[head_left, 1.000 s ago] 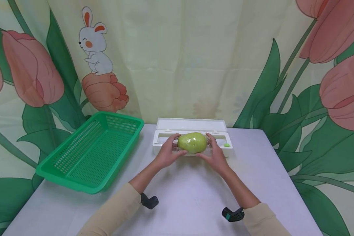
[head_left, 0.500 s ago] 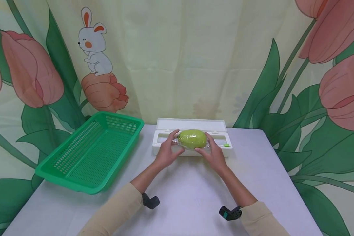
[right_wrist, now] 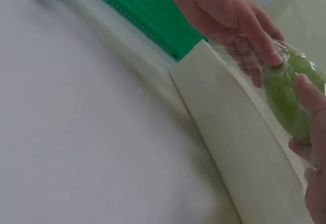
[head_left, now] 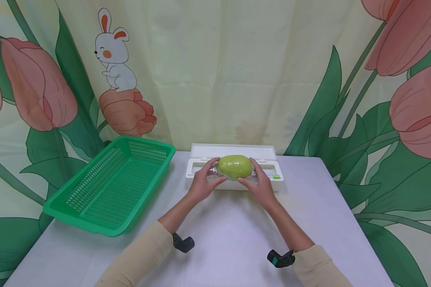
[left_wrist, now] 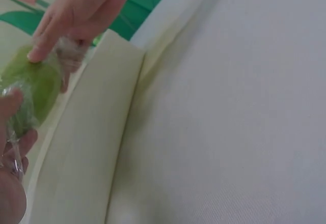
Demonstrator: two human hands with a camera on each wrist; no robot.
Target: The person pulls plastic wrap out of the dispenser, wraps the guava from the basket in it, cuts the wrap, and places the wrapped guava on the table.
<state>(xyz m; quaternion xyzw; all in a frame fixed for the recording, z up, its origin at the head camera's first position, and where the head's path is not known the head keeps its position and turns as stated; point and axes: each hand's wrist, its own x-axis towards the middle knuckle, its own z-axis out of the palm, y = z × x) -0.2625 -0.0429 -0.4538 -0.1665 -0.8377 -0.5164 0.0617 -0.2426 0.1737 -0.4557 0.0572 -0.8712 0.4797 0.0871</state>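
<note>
An oval green fruit (head_left: 235, 167), shaped like a mango, is wrapped in shiny cling film that bunches at both ends. My left hand (head_left: 202, 183) grips its left end, thumb on the near side and fingers reaching round the far side. The opposite end is held the same way by my right hand (head_left: 262, 187). Both hands hold it up over a white cling film dispenser (head_left: 233, 185), whose lid (head_left: 233, 151) stands open at the back. In the right wrist view both thumbs press on the film-covered fruit (right_wrist: 286, 99).
To the left on the white-covered table (head_left: 233, 239) stands a green perforated plastic basket (head_left: 115, 191) with nothing in it. A small green slider (head_left: 275, 176) sits at the dispenser's right end. Behind the table hangs a curtain (head_left: 215, 71) printed with tulips and a rabbit.
Both hands have raised the wrapped fruit slightly, away from me and over the dispenser. It has turned a little between the fingers. The basket and dispenser have stayed in place.
</note>
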